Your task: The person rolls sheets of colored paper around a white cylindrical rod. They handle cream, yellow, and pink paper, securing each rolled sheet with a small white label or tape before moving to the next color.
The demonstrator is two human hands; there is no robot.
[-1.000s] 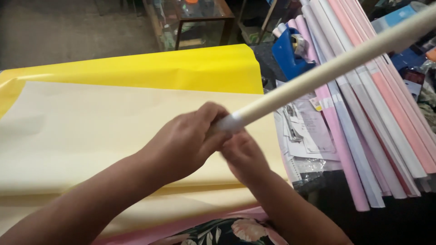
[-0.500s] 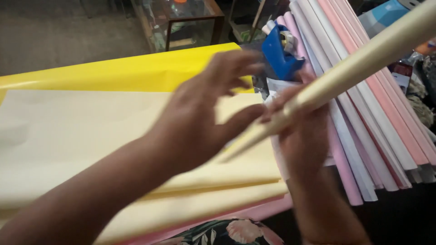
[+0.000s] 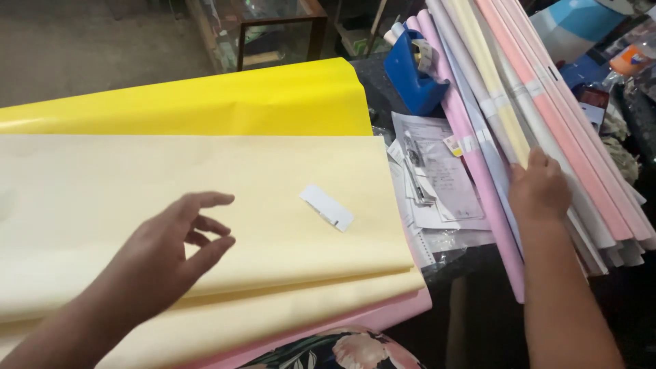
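Observation:
My left hand [image 3: 171, 256] hovers open above a stack of cream paper sheets [image 3: 205, 178], fingers spread, holding nothing. A small white paper strip [image 3: 326, 207] lies on the cream sheet to the right of that hand. My right hand [image 3: 540, 190] rests on a pile of rolled paper tubes [image 3: 519, 116] in cream, pink, lilac and white at the right; its fingers lie over the rolls and its grip is hidden. A yellow sheet [image 3: 205, 102] lies beyond the cream stack, and a pink sheet [image 3: 355, 324] pokes out beneath it.
A blue tape dispenser [image 3: 410, 72] stands behind the rolls. Printed papers in a plastic sleeve [image 3: 437, 184] lie between the sheets and the rolls. A glass cabinet [image 3: 266, 31] stands on the floor beyond. Blue and orange packages [image 3: 601, 41] sit at far right.
The cream rolled tube held in both hands a second ago now lies among the rolls at right. My left hand has let go and moved back over the cream sheets. A white strip now lies there.

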